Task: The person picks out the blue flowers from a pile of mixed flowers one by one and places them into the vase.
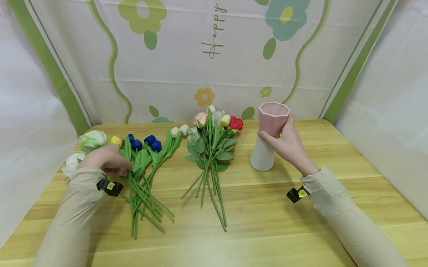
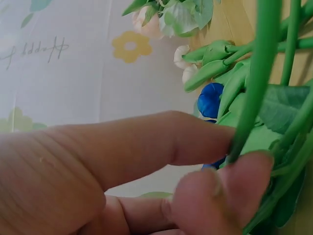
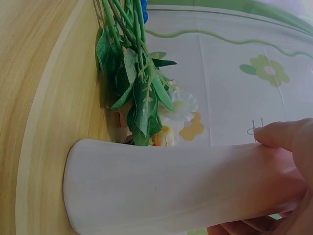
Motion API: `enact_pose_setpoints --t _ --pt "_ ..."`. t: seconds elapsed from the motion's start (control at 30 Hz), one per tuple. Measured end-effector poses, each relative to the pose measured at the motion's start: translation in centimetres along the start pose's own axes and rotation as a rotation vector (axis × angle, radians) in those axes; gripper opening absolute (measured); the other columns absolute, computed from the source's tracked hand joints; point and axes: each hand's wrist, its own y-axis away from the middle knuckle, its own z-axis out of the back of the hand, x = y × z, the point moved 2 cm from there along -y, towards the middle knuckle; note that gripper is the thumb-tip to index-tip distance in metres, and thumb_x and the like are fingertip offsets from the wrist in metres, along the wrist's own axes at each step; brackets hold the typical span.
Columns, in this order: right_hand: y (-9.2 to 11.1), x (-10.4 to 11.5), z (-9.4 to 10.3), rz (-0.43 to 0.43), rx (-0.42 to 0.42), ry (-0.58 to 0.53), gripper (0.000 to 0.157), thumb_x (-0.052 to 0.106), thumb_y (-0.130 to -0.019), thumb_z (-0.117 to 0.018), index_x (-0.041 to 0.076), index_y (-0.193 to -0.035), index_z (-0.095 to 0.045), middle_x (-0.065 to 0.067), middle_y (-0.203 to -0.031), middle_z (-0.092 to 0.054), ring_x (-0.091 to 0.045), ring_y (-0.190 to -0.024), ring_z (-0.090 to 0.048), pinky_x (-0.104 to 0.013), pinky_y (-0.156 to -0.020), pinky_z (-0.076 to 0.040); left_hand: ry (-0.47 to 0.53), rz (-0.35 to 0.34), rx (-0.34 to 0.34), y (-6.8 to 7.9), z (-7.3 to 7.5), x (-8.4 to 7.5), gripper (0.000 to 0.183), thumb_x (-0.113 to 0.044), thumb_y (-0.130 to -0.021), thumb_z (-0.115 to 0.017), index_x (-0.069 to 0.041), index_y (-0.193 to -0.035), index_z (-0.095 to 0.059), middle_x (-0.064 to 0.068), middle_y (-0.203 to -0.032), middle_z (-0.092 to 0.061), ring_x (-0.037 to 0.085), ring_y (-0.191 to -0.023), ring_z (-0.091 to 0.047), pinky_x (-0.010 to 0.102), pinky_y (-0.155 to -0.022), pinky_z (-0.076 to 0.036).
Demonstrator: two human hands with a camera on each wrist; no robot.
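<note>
My left hand (image 1: 111,159) is over the left bunch of artificial flowers. In the left wrist view its thumb and fingertip pinch a green flower stem (image 2: 259,73). Blue tulips (image 1: 153,144), a yellow bloom (image 1: 115,141) and white blooms (image 1: 92,140) lie around that hand. On the right, my right hand (image 1: 285,142) grips a vase (image 1: 262,152) with a pink top and a white lower part. The vase stands on the table, its mouth facing up, and the fingers behind it are mostly hidden.
A second bunch of flowers (image 1: 210,146), with a red rose (image 1: 236,124) and pale blooms, lies between the hands, stems toward me. The wooden table (image 1: 217,256) ends at a printed cloth backdrop (image 1: 185,68), with white cloth on both sides.
</note>
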Motion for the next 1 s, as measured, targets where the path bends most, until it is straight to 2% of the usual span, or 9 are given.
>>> enact_pose_setpoints --t 0.1,0.2,0.27,0.4,0.47,0.53,0.63,0.73,1.0 --pt "0.0 -0.1 0.0 -0.001 0.001 0.0 0.097 0.033 -0.085 -0.078 0.008 -0.151 -0.011 -0.021 -0.14 -0.038 -0.036 -0.124 -0.045 -0.056 -0.099 -0.039 0.064 -0.008 -0.022 0.3 -0.1 -0.2 0.037 -0.01 -0.086 -0.064 0.011 -0.117 -0.06 0.006 -0.063 -0.064 0.008 -0.047 -0.047 0.022 -0.047 -0.039" --pt "0.0 0.0 0.0 -0.006 0.005 -0.001 0.097 0.033 -0.085 -0.078 0.008 -0.151 -0.01 -0.022 -0.141 -0.038 -0.037 -0.125 -0.044 -0.056 -0.099 -0.039 0.108 -0.033 -0.066 0.6 -0.1 -0.4 0.081 -0.005 -0.086 -0.064 0.008 -0.151 -0.018 0.009 -0.063 -0.064 0.01 -0.046 -0.05 0.024 -0.047 -0.041" --pt "0.1 0.0 0.0 -0.008 0.007 -0.007 0.097 0.032 -0.085 -0.078 0.007 -0.151 -0.01 -0.022 -0.141 -0.037 -0.037 -0.125 -0.044 -0.056 -0.099 -0.038 0.121 -0.056 -0.099 0.7 0.0 -0.5 0.097 -0.003 -0.086 -0.064 0.002 -0.154 0.006 0.011 -0.063 -0.063 0.011 -0.045 -0.051 0.024 -0.047 -0.043" --pt "0.1 0.1 0.0 -0.007 0.008 -0.013 0.098 0.031 -0.085 -0.078 0.007 -0.151 -0.01 -0.022 -0.141 -0.037 -0.037 -0.125 -0.044 -0.056 -0.099 -0.039 0.1 -0.078 -0.139 0.8 0.4 -0.7 0.09 -0.002 -0.087 -0.064 0.003 -0.154 -0.004 0.011 -0.062 -0.062 0.011 -0.046 -0.053 0.024 -0.047 -0.044" --pt "0.1 0.2 0.0 -0.006 0.007 -0.013 0.097 0.03 -0.085 -0.078 0.007 -0.151 -0.01 -0.022 -0.141 -0.038 -0.036 -0.124 -0.045 -0.056 -0.099 -0.039 0.094 -0.085 -0.157 1.0 0.6 -0.8 0.087 -0.002 -0.087 -0.064 0.005 -0.154 -0.008 0.011 -0.062 -0.062 0.012 -0.046 -0.054 0.024 -0.046 -0.044" --pt "0.1 0.2 0.0 -0.007 0.006 -0.012 0.097 0.03 -0.085 -0.078 0.007 -0.151 -0.011 -0.021 -0.14 -0.038 -0.036 -0.124 -0.045 -0.056 -0.099 -0.04 0.068 -0.09 -0.181 1.1 0.8 -1.0 0.068 -0.004 -0.088 -0.065 0.011 -0.146 -0.032 0.009 -0.061 -0.063 0.011 -0.046 -0.055 0.024 -0.046 -0.044" --pt "0.1 0.2 0.0 -0.007 0.004 -0.011 0.097 0.03 -0.085 -0.078 0.006 -0.15 -0.011 -0.021 -0.14 -0.038 -0.036 -0.124 -0.045 -0.055 -0.099 -0.04 0.01 -0.088 -0.214 1.4 1.2 -1.1 0.028 -0.011 -0.089 -0.065 0.011 -0.105 -0.065 0.007 -0.06 -0.063 0.01 -0.045 -0.051 0.025 -0.046 -0.042" --pt "0.1 0.2 0.0 -0.005 0.001 -0.011 0.097 0.03 -0.085 -0.079 0.006 -0.15 -0.011 -0.021 -0.14 -0.038 -0.036 -0.124 -0.045 -0.056 -0.098 -0.04 -0.055 -0.095 -0.25 1.8 1.5 -1.4 0.027 -0.018 -0.089 -0.066 -0.001 -0.068 -0.068 0.005 -0.056 -0.061 0.009 -0.044 -0.045 0.026 -0.046 -0.038" --pt "0.1 0.1 0.0 0.014 -0.006 -0.005 0.096 0.03 -0.084 -0.079 0.007 -0.15 -0.013 -0.02 -0.14 -0.039 -0.036 -0.123 -0.046 -0.055 -0.098 -0.04 -0.081 -0.162 -0.356 3.1 1.2 -3.4 0.032 -0.023 -0.094 -0.061 -0.007 -0.068 -0.07 0.001 -0.06 -0.063 0.015 -0.052 -0.05 0.032 -0.051 -0.039"
